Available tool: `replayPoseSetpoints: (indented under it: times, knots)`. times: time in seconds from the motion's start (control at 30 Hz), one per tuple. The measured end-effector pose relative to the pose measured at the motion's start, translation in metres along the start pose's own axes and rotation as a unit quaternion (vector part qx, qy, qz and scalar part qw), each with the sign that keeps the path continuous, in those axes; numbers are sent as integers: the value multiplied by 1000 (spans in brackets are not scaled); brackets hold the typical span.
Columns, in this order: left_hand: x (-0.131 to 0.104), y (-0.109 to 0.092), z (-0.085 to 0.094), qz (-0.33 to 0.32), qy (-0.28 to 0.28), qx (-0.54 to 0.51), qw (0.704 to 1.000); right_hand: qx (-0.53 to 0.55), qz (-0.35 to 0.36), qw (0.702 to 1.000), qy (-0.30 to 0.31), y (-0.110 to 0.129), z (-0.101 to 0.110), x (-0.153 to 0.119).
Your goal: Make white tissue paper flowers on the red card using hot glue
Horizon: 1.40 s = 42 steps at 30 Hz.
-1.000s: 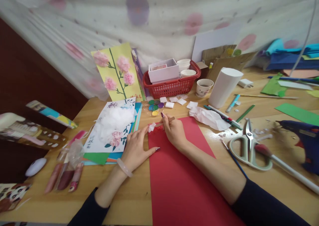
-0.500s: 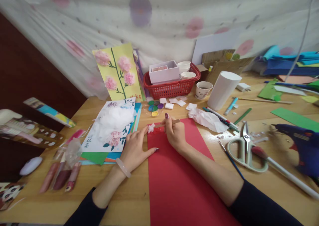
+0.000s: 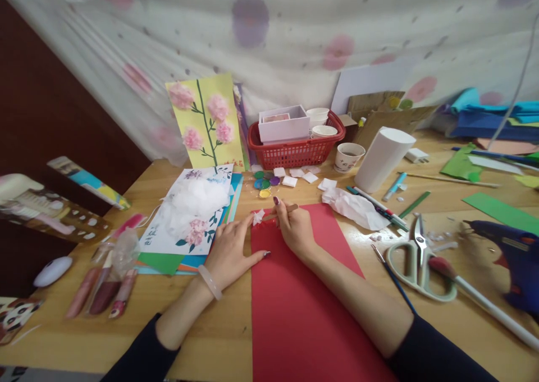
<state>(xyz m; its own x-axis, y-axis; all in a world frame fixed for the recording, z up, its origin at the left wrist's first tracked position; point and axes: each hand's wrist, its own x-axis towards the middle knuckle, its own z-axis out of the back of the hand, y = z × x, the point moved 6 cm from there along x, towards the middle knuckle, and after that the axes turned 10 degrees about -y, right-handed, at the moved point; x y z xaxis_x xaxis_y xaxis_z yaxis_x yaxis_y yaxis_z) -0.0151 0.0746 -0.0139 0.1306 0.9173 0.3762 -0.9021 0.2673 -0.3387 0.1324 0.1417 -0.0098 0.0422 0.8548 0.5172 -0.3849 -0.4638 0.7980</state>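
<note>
A long red sheet (image 3: 295, 314) lies on the wooden table. At its far left corner is a small pale star-shaped flower (image 3: 258, 217). My left hand (image 3: 231, 247) rests at the sheet's left edge, thumb spread over the red paper and fingertips beside the flower. My right hand (image 3: 296, 228) is closed round a thin brown wooden stick (image 3: 292, 207), whose near-flower end lies over the top of the sheet. Something red and shiny, too small to make out, sits between the flower and my right fingers.
Cotton (image 3: 193, 199) lies on painted paper to the left. Paint pots (image 3: 264, 184), a red basket (image 3: 295, 153) and a paper cup (image 3: 349, 156) stand beyond. Scissors (image 3: 419, 258), a glue gun (image 3: 509, 247) and a white roll (image 3: 383, 160) are at the right.
The view has shifted slightly, so the background sits lower and further right. Both hands keep nearly the same place, the stick still in my right hand.
</note>
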Motion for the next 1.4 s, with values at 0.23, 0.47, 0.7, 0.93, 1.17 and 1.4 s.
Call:
replayPoseSetpoints:
  times: [0.23,0.47,0.7,0.93,1.17,1.4]
  knots:
    - [1,-1,0,-1,5,-1,1000,0,8,1000,1,-2,-1,0]
    - [0,0,0,6,10,12,1000,-4,6,1000,-3,-2,-1,1]
    - [1,0,-1,4,10,5,1000,16,-13,999,-30,-2,5,-1]
    - [0,0,0,-5,10,11,1000,11,-30,999,0,-3,0,-1]
    - [0,0,-1,2,16,14,1000,21,-23,1000,7,-4,-3,1]
    - [0,2,-2,-4,9,20,1000,30,-26,999,0,-6,-2,1]
